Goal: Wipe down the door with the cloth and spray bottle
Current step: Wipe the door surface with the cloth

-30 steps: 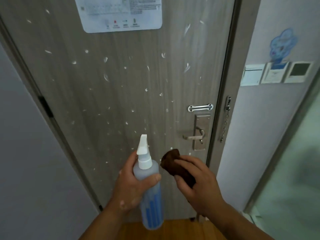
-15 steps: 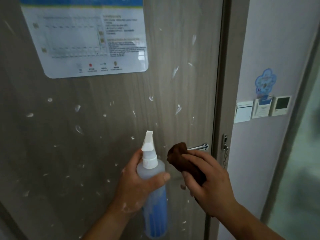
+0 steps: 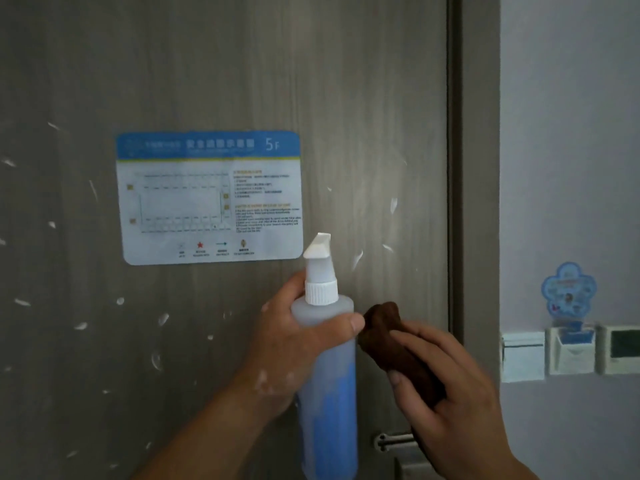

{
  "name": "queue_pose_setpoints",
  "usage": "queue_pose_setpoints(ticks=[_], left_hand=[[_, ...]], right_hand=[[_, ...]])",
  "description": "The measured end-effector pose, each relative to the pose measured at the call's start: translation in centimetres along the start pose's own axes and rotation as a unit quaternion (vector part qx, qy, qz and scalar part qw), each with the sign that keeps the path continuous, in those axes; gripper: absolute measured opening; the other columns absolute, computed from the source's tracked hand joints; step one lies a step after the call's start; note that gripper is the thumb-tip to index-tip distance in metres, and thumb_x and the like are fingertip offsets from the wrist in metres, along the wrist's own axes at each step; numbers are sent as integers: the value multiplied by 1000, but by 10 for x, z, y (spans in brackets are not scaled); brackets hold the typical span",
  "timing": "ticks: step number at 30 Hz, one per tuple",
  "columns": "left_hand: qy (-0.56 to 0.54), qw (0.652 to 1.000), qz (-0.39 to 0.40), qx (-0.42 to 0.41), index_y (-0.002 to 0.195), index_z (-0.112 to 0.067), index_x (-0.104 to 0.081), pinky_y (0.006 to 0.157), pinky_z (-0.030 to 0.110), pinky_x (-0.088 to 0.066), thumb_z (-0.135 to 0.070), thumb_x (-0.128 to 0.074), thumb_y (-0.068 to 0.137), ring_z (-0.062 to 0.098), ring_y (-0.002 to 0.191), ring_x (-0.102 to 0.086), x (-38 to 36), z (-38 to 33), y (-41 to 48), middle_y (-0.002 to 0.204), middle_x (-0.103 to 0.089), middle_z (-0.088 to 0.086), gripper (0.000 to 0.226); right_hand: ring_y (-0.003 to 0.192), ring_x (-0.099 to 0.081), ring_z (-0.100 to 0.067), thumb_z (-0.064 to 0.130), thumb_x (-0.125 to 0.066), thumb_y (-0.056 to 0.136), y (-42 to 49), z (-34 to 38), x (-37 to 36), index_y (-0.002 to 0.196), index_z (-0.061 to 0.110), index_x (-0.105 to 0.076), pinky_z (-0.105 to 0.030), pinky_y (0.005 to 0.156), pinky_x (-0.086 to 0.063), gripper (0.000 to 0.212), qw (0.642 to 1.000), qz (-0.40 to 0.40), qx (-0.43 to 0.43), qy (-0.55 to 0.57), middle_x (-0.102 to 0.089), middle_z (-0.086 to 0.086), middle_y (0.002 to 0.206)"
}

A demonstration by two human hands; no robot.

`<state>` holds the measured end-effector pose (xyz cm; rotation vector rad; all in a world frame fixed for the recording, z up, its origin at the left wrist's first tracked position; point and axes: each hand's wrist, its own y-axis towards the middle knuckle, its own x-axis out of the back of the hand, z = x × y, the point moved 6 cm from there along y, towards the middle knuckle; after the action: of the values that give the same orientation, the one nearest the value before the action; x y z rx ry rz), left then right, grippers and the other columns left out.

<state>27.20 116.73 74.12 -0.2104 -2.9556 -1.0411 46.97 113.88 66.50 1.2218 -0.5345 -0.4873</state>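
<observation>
From my head camera, the door [image 3: 346,81] fills the view straight ahead, its wood-grain face flecked with white smears [image 3: 393,205] on both sides of the floor-plan notice [image 3: 209,197] stuck to it. My left hand [image 3: 287,344] is wrapped round the shoulder of the spray bottle [image 3: 325,358], thumb across the front. The bottle stands upright, its long axis almost vertical, and the white nozzle [image 3: 320,245] faces away from me toward the door, level with the bottom right corner of the notice. My right hand [image 3: 446,386] grips the bunched brown cloth [image 3: 391,337], fingers curled over it; one end pokes up just beside my left thumb, though I cannot tell whether they touch. Both hands sit close together, low and right of centre, in front of the door. The nearest smears lie just up and to the right of the nozzle, so I judge a spray there comes first. The cloth hand is the closer one to those marks. A metal latch [image 3: 391,441] shows below my right hand. Wall switches [image 3: 568,351] sit on the wall well to the right.
</observation>
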Motion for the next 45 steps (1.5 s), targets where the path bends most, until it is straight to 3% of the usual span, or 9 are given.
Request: queue_pose_setpoints(ticks=[7, 19, 23, 26, 29, 32, 37, 40, 45], left_hand=[[11, 999, -38, -21, 90, -34, -71, 83, 34, -57, -44, -81, 43, 17, 94, -69, -1, -36, 51, 98, -72, -1, 49], [26, 999, -40, -9, 94, -21, -68, 83, 46, -58, -44, -83, 46, 28, 93, -69, -3, -40, 57, 94, -70, 6, 55], [24, 999, -33, -7, 97, -27, -69, 78, 32, -58, -42, -82, 48, 16, 91, -70, -2, -38, 56, 95, -71, -3, 54], [35, 999, -35, -10, 103, -30, -67, 78, 29, -54, -48, -79, 45, 13, 96, -67, 0, -38, 57, 104, -69, -3, 62], [32, 999, -32, -19, 101, -32, -67, 82, 32, -56, -47, -80, 45, 16, 98, -67, 4, -38, 61, 104, -69, -1, 59], [24, 999, -39, -20, 100, -32, -69, 91, 41, -56, -45, -81, 46, 20, 102, -67, 13, -34, 67, 107, -70, 2, 57], [19, 999, -31, -16, 102, -29, -70, 93, 45, -55, -45, -82, 46, 20, 103, -67, 24, -25, 76, 107, -71, 2, 59], [21, 999, -27, -14, 105, -27, -69, 93, 45, -55, -45, -82, 47, 22, 106, -66, 27, -18, 79, 111, -69, 5, 62], [-5, 999, -33, -9, 99, -29, -72, 85, 37, -55, -41, -82, 45, 23, 103, -67, 29, -7, 82, 107, -71, 5, 57]], right_hand=[[120, -63, -4, 36, -67, 85, 34, -4, 8, 121, 21, -76, -17, 105, -46, 41, 999, -21, 32, -17, -66, 5, 129], [122, -60, -2, 38, -65, 87, 46, -9, 21, 128, 28, -70, -14, 104, -45, 43, 999, -29, 35, -30, -64, 8, 132], [117, -60, -6, 41, -62, 89, 72, -14, 23, 131, 25, -69, -12, 104, -44, 46, 996, -37, 38, -65, -62, 7, 133], [120, -58, -10, 41, -60, 91, 112, -13, 16, 134, 20, -68, -24, 104, -47, 48, 994, -40, 66, -83, -62, 1, 135], [121, -58, -16, 42, -59, 94, 161, -10, -4, 137, 19, -66, -30, 104, -49, 49, 986, -31, 115, -114, -61, -4, 137], [117, -61, -26, 41, -59, 94, 216, -6, -28, 135, 20, -68, -41, 94, -56, 47, 970, -44, 169, -171, -62, -7, 135], [117, -57, -31, 38, -65, 95, 292, 0, -74, 141, 24, -63, -46, 88, -56, 48, 942, -8, 223, -251, -58, -9, 140], [111, -57, -34, 39, -65, 93, 298, -12, -99, 137, 22, -66, -50, 84, -58, 48, 931, 22, 234, -278, -59, -9, 138], [92, -59, -32, 32, -70, 87, 232, -37, -117, 126, 13, -74, -42, 74, -53, 44, 912, 17, 322, -252, -67, -13, 126]])
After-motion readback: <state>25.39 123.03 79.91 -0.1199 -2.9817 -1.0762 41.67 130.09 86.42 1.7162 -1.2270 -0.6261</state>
